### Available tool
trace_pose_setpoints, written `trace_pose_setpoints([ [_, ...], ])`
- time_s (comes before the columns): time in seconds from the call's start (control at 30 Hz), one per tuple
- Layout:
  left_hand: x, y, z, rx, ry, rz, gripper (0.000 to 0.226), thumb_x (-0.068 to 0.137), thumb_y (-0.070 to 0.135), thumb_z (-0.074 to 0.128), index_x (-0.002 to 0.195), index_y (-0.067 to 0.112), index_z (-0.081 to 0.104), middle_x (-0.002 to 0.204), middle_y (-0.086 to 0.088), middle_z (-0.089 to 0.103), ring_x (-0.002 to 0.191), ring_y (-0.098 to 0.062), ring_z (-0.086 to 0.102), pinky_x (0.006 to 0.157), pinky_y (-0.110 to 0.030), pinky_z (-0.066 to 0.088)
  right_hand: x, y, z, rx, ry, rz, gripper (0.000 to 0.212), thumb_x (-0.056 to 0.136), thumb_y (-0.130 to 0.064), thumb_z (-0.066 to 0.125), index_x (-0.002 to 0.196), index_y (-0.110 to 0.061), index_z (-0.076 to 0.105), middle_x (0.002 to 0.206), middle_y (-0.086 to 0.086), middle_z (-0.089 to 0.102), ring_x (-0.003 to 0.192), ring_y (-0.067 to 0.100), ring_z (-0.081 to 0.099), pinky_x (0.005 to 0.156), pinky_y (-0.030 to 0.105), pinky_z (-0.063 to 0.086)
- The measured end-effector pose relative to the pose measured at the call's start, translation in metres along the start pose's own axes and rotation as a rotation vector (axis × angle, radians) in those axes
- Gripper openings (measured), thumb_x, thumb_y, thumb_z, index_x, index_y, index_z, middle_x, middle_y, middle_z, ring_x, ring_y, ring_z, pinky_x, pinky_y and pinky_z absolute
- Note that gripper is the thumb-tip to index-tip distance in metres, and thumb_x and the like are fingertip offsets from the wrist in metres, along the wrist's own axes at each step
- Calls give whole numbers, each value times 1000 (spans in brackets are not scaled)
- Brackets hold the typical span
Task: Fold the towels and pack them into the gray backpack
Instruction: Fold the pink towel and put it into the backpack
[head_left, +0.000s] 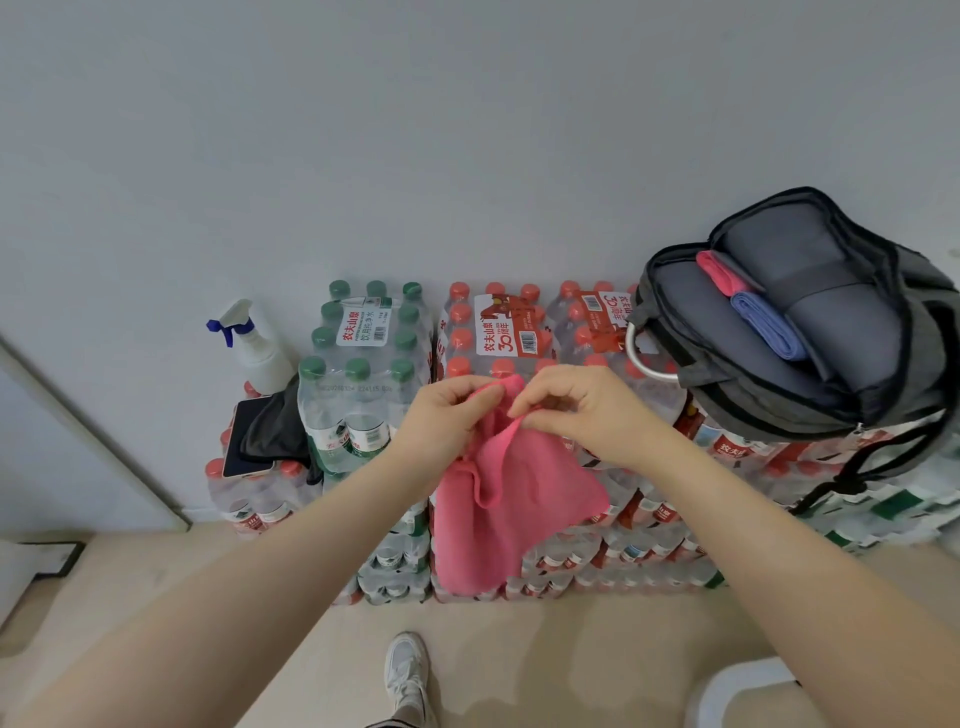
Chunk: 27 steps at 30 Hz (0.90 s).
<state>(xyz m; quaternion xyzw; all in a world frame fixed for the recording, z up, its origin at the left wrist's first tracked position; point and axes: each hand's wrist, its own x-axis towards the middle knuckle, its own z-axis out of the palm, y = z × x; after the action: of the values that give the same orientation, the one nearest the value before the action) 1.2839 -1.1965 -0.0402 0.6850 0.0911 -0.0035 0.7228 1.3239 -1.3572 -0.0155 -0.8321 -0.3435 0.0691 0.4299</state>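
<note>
- We hold the pink towel (511, 493) up in the air with both hands, pinching its top edge so that the rest hangs free in front of the stacked packs of bottled water (498, 343); letting it hang lets the cloth fall straight, which we judge makes the corners easier to find.
- Our left hand (449, 415) is closed on the upper left part of the edge, fingers curled over a bunched fold of cloth.
- Our right hand (582, 410) is pinched on the same edge just beside it, thumb and forefinger together on the hem; the two hands nearly touch, so the towel is gathered and rumpled, not spread.
- We take this as the start of a fold: the edge is in hand but no neat crease shows yet.
- The gray backpack (810, 322) lies on top of the packs to our right, its main compartment unzipped and gaping toward us, so a folded piece can go straight in.
- Inside it a folded pink towel (719, 273) and a folded blue towel (769, 327) stand side by side, touching, against the inner panel.
- A spray bottle (254, 345) and a phone (244, 439) sit on the packs to the left, well apart from the work.
</note>
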Motion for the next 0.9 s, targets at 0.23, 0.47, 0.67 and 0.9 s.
trace_pose_setpoints([
  [0.23,-6,-2,1,-40,-84,-40,17,91,13,54,84,16,69,39,11,37,31,-2,24,32,-13,20,1,-7,15,73,152,138,32,77,-6,72,77,-29,49,71,-14,54,49,-5,53,52,8,41],
  [0.47,-11,-3,-7,-6,-180,-26,20,92,18,53,85,19,72,53,1,32,35,-4,21,35,-14,17,0,-9,14,54,171,153,36,77,-6,72,107,-20,61,86,-14,61,55,-5,56,58,9,46],
  [0.67,-12,-4,-10,1,-171,-15,21,93,14,51,84,18,70,39,12,31,33,-2,20,33,-13,16,2,-4,12,-50,180,120,18,77,-11,72,94,-14,70,73,-16,61,64,-8,56,63,4,43],
  [0.9,-9,-9,-15,170,-155,24,10,92,21,54,87,21,62,60,7,53,47,-7,44,46,-18,37,5,-3,7,-99,163,100,11,85,-13,62,83,-23,63,77,-18,59,69,-2,53,65,8,43],
])
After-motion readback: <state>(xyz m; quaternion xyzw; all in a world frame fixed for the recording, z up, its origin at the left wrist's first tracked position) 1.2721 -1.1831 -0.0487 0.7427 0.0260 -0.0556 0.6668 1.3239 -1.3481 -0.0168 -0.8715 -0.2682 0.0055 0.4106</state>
